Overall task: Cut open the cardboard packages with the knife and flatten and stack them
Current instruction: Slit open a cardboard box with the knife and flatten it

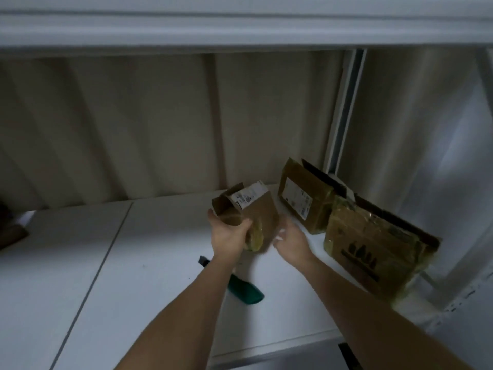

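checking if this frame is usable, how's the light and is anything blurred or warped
Head view: dim, flat light with a grey cast and no glare; the right hand is smeared by motion, while the left hand gripping the small box is sharper; wide-angle bend curves the shelf edge overhead; the knife lies partly hidden under the left forearm.

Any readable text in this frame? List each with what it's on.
None can be read.
White label on the held box: print too blurred.
White label on the middle box: print too small.
Dark block print on the right box: smeared, not legible.
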